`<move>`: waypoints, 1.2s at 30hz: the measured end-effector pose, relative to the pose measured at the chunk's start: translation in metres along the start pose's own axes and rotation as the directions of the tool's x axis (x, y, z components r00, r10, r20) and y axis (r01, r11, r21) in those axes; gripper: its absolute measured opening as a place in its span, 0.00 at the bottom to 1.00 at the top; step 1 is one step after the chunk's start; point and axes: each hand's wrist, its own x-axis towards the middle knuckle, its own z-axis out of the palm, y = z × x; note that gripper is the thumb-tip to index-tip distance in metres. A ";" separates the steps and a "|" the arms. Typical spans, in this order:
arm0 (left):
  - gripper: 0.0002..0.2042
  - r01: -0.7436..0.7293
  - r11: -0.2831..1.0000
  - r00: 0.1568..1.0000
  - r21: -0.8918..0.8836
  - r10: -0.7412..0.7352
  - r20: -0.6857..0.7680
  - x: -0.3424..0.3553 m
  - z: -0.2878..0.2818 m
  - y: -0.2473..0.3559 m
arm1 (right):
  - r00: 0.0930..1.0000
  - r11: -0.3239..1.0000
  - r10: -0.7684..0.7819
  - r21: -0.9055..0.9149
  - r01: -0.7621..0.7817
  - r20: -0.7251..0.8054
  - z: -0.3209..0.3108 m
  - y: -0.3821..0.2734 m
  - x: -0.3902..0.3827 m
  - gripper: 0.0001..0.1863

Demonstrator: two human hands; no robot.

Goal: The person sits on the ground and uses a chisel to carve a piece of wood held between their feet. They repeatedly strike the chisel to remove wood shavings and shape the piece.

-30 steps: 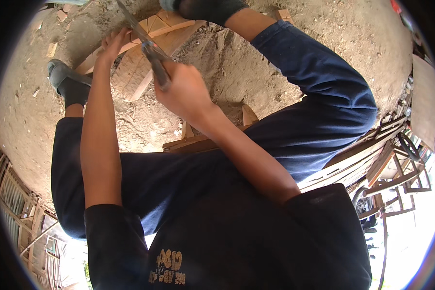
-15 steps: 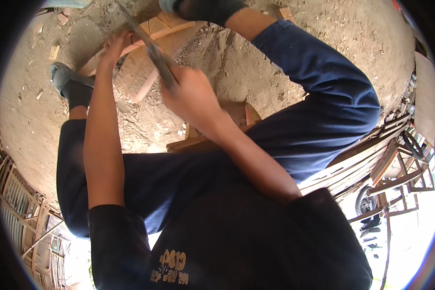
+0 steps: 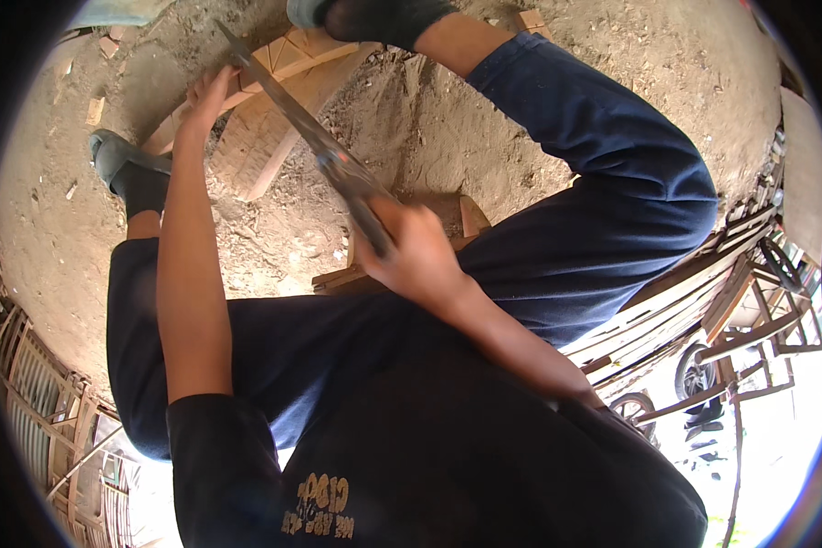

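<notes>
A handsaw [image 3: 294,111] slants up and to the left, its handle in my right hand [image 3: 417,258], which is closed round it. The blade crosses a long wooden piece [image 3: 312,46] with marked lines or cuts on its upper face. On the left part of that wood rests my left hand [image 3: 208,99], fingers bent over its edge close to the blade. Beneath lies a thicker wooden block [image 3: 254,146] on the ground. My shod right foot [image 3: 374,20] is at the wood's far right end; my left foot [image 3: 123,160] is by its near left end.
Bare earth floor [image 3: 466,110] with wood chips surrounds the work. Behind my right hand are more wood pieces [image 3: 470,217], partly hidden by my leg. Stacked planks [image 3: 676,283], a wooden frame [image 3: 763,338] and wheels [image 3: 694,370] stand at the right. A slatted structure [image 3: 41,402] is at the lower left.
My right hand has drawn the saw back toward my body, down and to the right, so more of the blade shows. My left hand stays on the wood.
</notes>
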 end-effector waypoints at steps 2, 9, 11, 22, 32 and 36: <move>0.38 -0.024 0.999 1.000 -0.021 0.025 0.014 0.013 0.000 -0.035 | 1.000 0.999 -0.002 0.048 0.001 0.023 -0.008 0.009 -0.022 0.07; 0.43 -0.042 0.997 0.998 -0.070 0.039 -0.053 -0.001 0.013 -0.007 | 1.000 1.000 0.018 0.010 -0.018 0.011 0.030 -0.007 0.067 0.08; 0.44 -0.034 0.999 0.999 -0.028 0.034 0.009 -0.007 0.000 -0.003 | 1.000 0.998 0.023 0.059 -0.023 -0.005 0.009 0.000 0.028 0.09; 0.48 -0.083 0.996 0.997 0.033 0.083 0.007 0.008 0.021 -0.015 | 1.000 0.995 0.001 0.102 0.001 -0.021 0.010 -0.003 0.042 0.09; 0.34 0.035 0.995 0.997 0.089 -0.041 0.064 -0.034 -0.004 0.040 | 0.996 0.986 0.069 0.149 -0.077 0.057 0.012 0.011 0.021 0.11; 0.36 0.066 0.998 0.998 0.022 -0.067 0.018 -0.027 -0.003 0.035 | 0.997 0.992 0.070 0.106 -0.072 0.017 -0.026 0.018 -0.063 0.06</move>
